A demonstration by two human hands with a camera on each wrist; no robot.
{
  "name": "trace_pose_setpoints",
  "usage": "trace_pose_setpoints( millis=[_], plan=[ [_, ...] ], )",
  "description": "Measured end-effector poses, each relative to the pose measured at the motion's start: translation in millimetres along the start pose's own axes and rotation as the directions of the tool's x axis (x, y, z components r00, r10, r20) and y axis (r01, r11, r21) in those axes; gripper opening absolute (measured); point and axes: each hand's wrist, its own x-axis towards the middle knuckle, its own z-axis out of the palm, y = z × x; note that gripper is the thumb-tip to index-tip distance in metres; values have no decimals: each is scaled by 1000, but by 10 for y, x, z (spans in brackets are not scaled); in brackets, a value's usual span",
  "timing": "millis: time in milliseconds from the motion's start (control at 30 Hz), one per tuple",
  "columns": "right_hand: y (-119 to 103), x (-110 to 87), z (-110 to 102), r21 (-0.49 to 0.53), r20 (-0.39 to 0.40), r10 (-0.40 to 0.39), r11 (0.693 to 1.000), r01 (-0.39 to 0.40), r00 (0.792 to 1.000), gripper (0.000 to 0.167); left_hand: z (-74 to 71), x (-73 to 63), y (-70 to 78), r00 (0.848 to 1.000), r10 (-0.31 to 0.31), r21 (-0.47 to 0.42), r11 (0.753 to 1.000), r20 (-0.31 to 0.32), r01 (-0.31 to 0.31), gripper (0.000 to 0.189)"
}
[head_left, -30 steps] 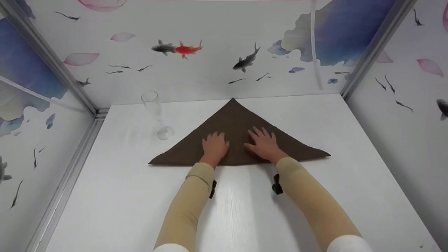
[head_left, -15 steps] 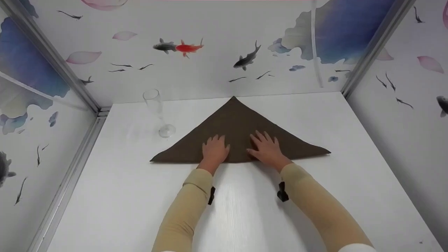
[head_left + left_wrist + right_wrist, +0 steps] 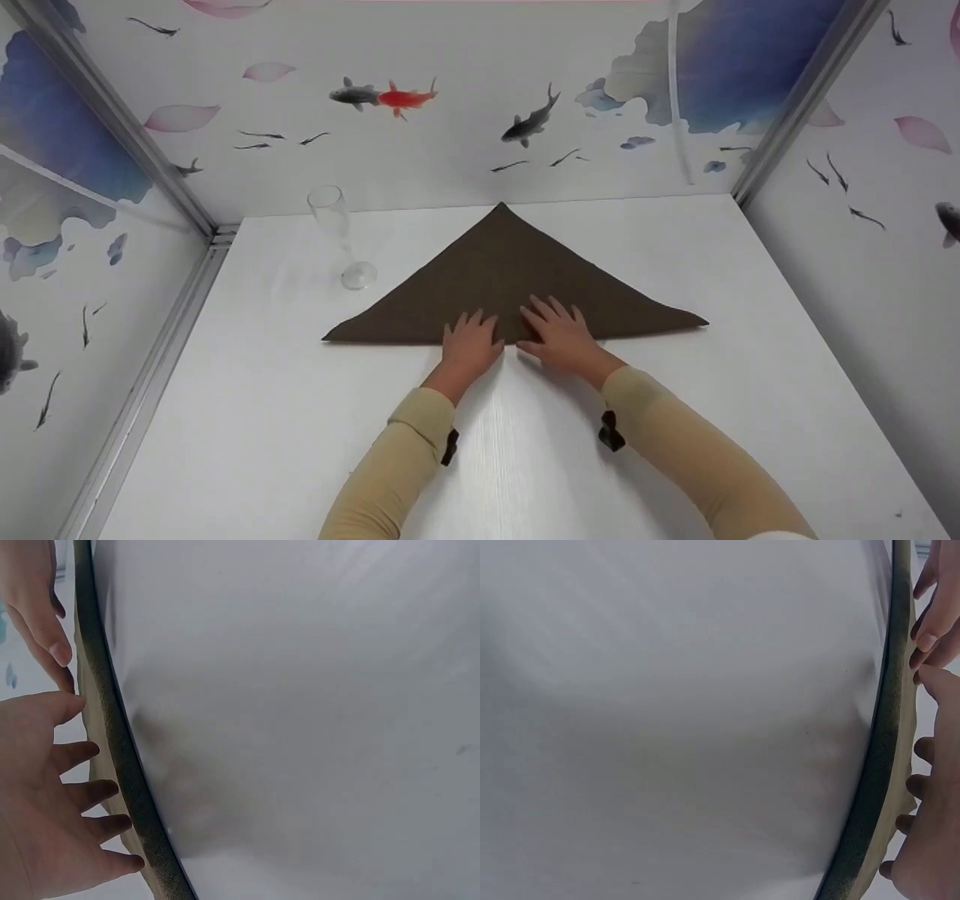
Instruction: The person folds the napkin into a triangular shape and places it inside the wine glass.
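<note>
A brown cloth napkin [image 3: 510, 255], folded into a triangle, lies on the white table with its point away from me. Over the middle of its long near edge are my left hand [image 3: 471, 346] and my right hand [image 3: 561, 337], side by side. The fingers of both are spread and fairly straight, reaching onto the cloth. Neither hand grips anything. In the left wrist view the folded edge [image 3: 124, 735] runs just past the left fingertips. The right wrist view has the right hand [image 3: 934, 817] along that same edge, thumb close to the other hand.
A clear stemmed glass [image 3: 358, 275] stands upright left of the napkin, near the back of the table [image 3: 247, 420]. White panels printed with fish and petals [image 3: 450, 157] enclose the back and both sides, with metal rails [image 3: 142, 135] at the corners.
Both hands have slid back toward me, from the middle of the napkin to its near edge, and sit closer together. The napkin keeps its triangle shape and place.
</note>
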Motion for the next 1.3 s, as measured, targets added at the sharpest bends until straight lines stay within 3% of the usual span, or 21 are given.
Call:
trace_pose_setpoints(
  millis=[367, 600, 900, 1300],
  plan=[
    [-94, -168, 145, -87, 29, -89, 992, 91, 996, 72, 60, -161, 56, 985, 147, 115, 981, 96, -157, 58],
    [-46, -234, 176, -86, 73, -139, 986, 145, 988, 71, 118, -213, -40, 971, 196, 147, 965, 137, -216, 61],
    [69, -278, 191, -43, 118, -163, 985, 169, 979, 76, 128, -228, -120, 956, 227, 52, 969, 184, -240, 69],
    [284, -382, 227, -38, 88, -201, 978, 205, 976, 78, 161, -240, -126, 960, 212, 85, 969, 184, -230, 75]
  ],
)
